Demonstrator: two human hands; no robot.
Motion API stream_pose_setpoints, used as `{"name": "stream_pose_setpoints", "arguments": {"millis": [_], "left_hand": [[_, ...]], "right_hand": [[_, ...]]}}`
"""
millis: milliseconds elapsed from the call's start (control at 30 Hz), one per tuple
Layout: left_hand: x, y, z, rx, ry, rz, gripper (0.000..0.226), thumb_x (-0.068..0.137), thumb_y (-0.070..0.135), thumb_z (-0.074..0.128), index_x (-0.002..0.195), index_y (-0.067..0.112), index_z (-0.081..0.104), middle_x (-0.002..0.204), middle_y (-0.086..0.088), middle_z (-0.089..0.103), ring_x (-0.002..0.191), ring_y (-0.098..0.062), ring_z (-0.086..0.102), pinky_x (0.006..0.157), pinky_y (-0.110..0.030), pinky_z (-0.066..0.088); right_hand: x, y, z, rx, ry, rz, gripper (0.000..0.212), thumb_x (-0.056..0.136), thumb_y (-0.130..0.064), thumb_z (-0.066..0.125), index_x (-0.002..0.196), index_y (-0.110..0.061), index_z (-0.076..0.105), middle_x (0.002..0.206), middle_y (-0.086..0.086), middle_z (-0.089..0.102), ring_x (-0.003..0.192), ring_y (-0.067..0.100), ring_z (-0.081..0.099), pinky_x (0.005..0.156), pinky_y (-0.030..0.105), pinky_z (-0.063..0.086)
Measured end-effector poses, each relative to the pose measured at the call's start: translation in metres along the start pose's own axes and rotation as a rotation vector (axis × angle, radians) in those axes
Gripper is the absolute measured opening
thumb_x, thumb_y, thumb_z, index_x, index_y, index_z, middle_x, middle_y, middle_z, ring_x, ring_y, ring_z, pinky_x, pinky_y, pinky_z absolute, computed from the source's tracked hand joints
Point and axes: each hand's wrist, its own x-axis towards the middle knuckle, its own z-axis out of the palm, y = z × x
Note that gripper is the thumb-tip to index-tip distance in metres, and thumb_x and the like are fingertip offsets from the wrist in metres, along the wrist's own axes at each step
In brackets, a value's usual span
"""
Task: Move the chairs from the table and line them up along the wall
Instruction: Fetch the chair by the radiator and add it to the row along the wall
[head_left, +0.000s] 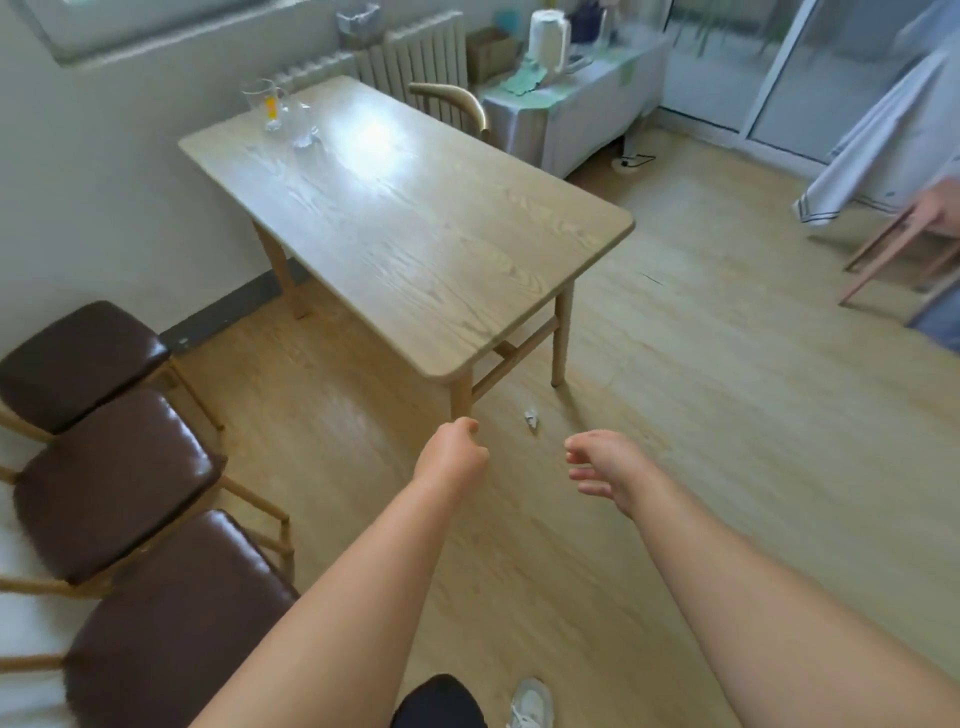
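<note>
Both hands (530, 462) empty (3 chairs (114, 483) w/ wall).

Wooden table (415, 228) bears glassware (283, 111), perhaps pitchers.

Three chairs (111, 467) line wall left of table (415, 228).

arms: bare, no sleeves in view | leg (441, 701): dark, likely trousers | shoe (532, 704): white sneaker
</note>
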Motion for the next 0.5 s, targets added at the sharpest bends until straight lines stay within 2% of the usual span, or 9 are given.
{"name": "stream_pose_setpoints", "arguments": {"millis": [133,267,433,500], "left_hand": [[0.032,0.058,0.017,0.023,-0.025,0.052,0.052,0.091,0.016,0.046,0.142,0.025,0.043,0.144,0.001,0.047,0.115,-0.02,0.056,0.076,-0.029,0.045],[0.077,0.107,0.025,0.022,-0.049,0.084,0.053,0.092,0.017,0.046,0.144,0.026,0.041,0.148,0.003,0.04,0.118,-0.02,0.053,0.078,-0.029,0.045],[0.161,0.174,0.024,0.078,-0.04,0.134,0.056,0.087,0.013,0.044,0.142,0.025,0.044,0.143,0.0,0.047,0.119,-0.02,0.053,0.071,-0.024,0.04],[0.194,0.202,0.02,0.098,-0.06,0.132,0.057,0.087,0.013,0.045,0.142,0.024,0.044,0.141,-0.004,0.049,0.122,-0.023,0.052,0.082,-0.029,0.044]], "right_hand": [[0.025,-0.022,-0.053,0.06,0.066,-0.018,0.012,0.091,-0.015,0.059,0.102,-0.011,0.062,0.091,0.006,0.059,0.075,0.02,0.056,0.069,0.032,0.047],[0.062,-0.058,-0.09,0.116,0.1,-0.043,0.011,0.091,-0.016,0.06,0.1,-0.012,0.063,0.095,0.007,0.061,0.082,0.022,0.058,0.072,0.033,0.05],[0.125,-0.121,-0.129,0.122,0.142,-0.072,0.022,0.09,-0.018,0.062,0.111,-0.011,0.064,0.1,0.008,0.062,0.085,0.021,0.059,0.076,0.033,0.049],[0.147,-0.147,-0.144,0.119,0.157,-0.067,0.024,0.089,-0.019,0.063,0.112,-0.011,0.064,0.1,0.007,0.064,0.086,0.021,0.059,0.076,0.033,0.049]]}}
